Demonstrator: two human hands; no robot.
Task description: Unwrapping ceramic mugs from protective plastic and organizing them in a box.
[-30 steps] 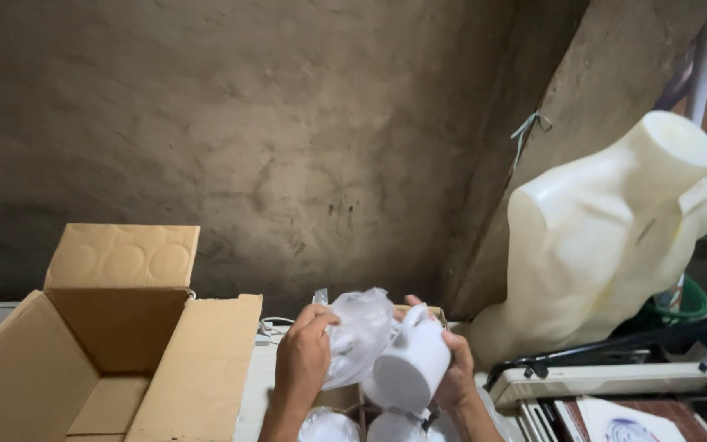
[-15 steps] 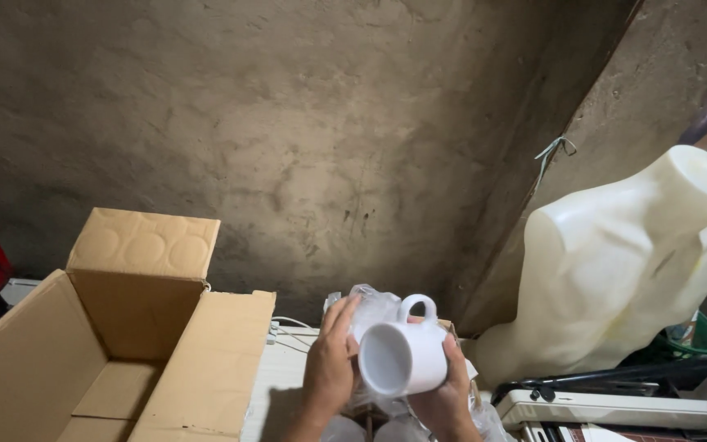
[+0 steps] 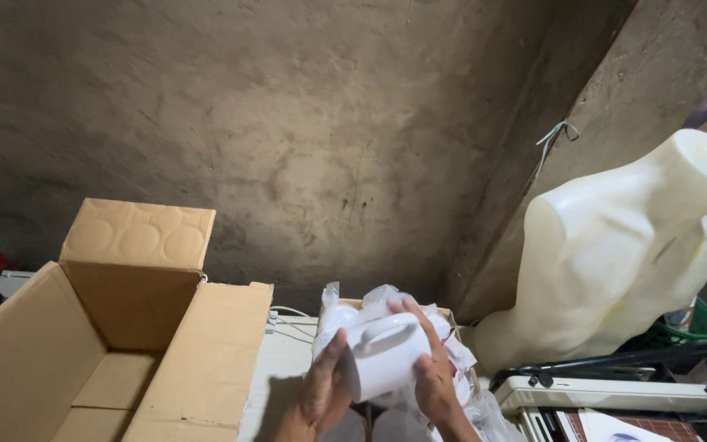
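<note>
Both hands grip one white mug [image 3: 385, 356]: left hand [image 3: 325, 393] cupping its base, right hand [image 3: 431, 372] wrapped around its side. It sits above plastic wrapping [image 3: 452, 352]. Cardboard box [image 3: 83, 352] beside stands open, apparently unfilled; packing looks barely begun.

White handled mug [image 3: 386, 356], seemingly tilted sideways, amid clear plastic wrapping [image 3: 452, 360]
</note>
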